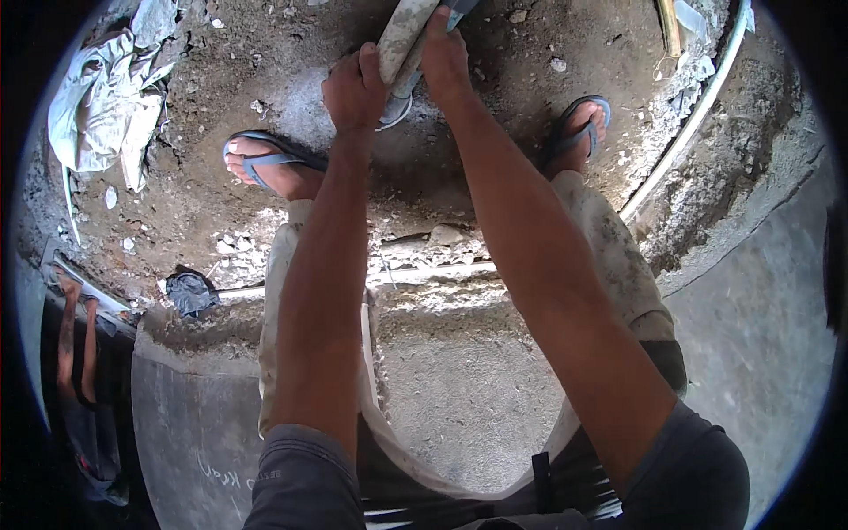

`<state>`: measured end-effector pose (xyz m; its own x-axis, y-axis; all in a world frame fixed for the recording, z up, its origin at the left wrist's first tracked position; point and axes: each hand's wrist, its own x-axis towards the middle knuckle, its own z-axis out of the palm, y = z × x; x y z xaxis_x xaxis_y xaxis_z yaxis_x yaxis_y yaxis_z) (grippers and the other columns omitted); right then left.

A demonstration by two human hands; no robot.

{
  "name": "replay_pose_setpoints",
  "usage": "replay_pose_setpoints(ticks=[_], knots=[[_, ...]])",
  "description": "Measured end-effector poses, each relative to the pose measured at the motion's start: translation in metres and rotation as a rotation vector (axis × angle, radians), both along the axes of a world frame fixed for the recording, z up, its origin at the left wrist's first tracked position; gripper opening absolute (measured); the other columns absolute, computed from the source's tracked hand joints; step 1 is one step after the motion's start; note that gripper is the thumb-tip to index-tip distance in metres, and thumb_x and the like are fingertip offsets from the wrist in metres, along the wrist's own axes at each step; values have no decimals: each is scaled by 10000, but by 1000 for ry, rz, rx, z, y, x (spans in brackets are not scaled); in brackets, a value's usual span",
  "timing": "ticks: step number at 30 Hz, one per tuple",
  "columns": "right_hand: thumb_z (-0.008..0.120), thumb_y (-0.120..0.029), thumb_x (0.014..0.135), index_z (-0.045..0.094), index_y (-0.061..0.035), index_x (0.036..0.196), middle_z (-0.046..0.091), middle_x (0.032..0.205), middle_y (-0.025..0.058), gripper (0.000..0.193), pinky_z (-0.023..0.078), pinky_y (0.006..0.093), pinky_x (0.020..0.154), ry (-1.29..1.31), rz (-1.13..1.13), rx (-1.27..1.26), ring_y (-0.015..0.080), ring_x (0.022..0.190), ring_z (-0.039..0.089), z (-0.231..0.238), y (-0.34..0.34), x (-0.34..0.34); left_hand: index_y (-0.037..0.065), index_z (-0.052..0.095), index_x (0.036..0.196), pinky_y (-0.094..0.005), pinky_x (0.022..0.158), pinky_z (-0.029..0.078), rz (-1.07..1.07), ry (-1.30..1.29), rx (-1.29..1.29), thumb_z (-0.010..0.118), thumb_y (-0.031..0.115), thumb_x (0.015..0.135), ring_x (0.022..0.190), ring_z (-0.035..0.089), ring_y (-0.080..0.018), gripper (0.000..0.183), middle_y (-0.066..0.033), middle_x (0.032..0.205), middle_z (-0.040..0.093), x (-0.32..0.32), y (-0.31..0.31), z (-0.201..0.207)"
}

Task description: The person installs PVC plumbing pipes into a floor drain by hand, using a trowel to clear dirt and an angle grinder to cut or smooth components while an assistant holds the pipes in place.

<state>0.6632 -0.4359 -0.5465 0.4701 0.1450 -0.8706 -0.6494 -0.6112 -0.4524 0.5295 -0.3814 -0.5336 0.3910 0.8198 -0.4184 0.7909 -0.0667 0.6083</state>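
My left hand is closed against the near end of a pale, dirt-stained pipe at the top of the view; its fingers wrap the pipe's left side. Just to the right, my right hand is closed round a thinner grey-blue pipe that runs beside the pale one. Below the hands, the lower end of the grey-blue pipe and a thin white loop show close to the ground. The far ends of both pipes lie beyond the upper edge.
My sandalled feet stand apart on rough dirt. A crumpled white sack lies left, a black plastic bag nearer. A long pale pipe curves along the right. Another person's bare limbs show far left. Concrete lies beneath me.
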Motion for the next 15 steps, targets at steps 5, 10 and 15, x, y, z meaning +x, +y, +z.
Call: replay_pose_setpoints(ticks=[5, 10, 15], knots=[[407, -574, 1085, 689, -44, 1184, 689, 924, 100, 609, 526, 373, 745, 90, -157, 428, 186, 845, 638, -17, -12, -5, -23, 762, 1059, -524, 858, 531, -74, -49, -326, 543, 688, 950, 980, 704, -485, 751, -301, 981, 732, 31, 29, 13], [427, -559, 1069, 641, 72, 1265, 709, 1147, 266, 694, 503, 507, 928, -205, 117, 95, 428, 1111, 670, -14, 1, -11, -55, 767, 956, -469, 738, 533, 70, -15, -353, 570, 673, 955, 713, 694, -366, 754, -248, 731, 705, 11, 11, 21], [402, -633, 1046, 569, 101, 1346, 654, 1254, 320, 811, 491, 520, 963, -109, 274, 75, 483, 1192, 625, 43, 37, -19, -69, 732, 823, -448, 660, 506, 288, -108, -212, 548, 600, 995, 632, 652, -287, 715, -216, 645, 652, -10, 22, 36]])
